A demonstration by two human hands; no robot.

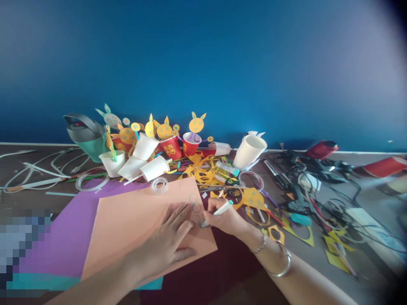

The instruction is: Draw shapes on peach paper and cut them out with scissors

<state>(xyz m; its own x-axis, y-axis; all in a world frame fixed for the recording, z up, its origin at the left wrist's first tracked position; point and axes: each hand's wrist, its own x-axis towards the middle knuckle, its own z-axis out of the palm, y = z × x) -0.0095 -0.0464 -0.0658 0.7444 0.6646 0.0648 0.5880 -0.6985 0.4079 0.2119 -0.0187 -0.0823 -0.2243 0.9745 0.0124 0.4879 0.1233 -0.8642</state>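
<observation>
White marker [220, 209] with a teal band, pinched in the right hand [226, 220], its tip angled down onto a peach card sheet [136, 231], right beside a small drawn outline and hard to make out against it. Right fingers [211, 206] curled and pressed together around the barrel. Near the sheet's upper right edge, a short chain of small teal-green drawn rings [194, 203], thin and faint, their finer detail lost. Left hand [162, 250] flat on the same sheet, left fingers [178, 220] spread and pressing down, just beside the rings. Around the right wrist, a beaded bracelet [261, 244] and a plain metal bangle [282, 263]. Beneath and beside the peach sheet, a purple card sheet [60, 250] and a dark maroon sheet [222, 271]. Lower left corner broken into coarse blocks, nothing there readable. Just above the peach sheet, a roll of clear tape [159, 185]; past it, a heap of yellow paper cutouts [200, 170], partly buried scissors [230, 189] and a glue stick [227, 168]. Farther back, against a blue wall [203, 63], white and red paper cups [171, 148], some tipped over, with yellow rabbit-eared paper figures [196, 124]. Off to the right on the surface [318, 254], tangled black cables [305, 182] and a power strip [369, 224], blurred toward the frame edge.
</observation>
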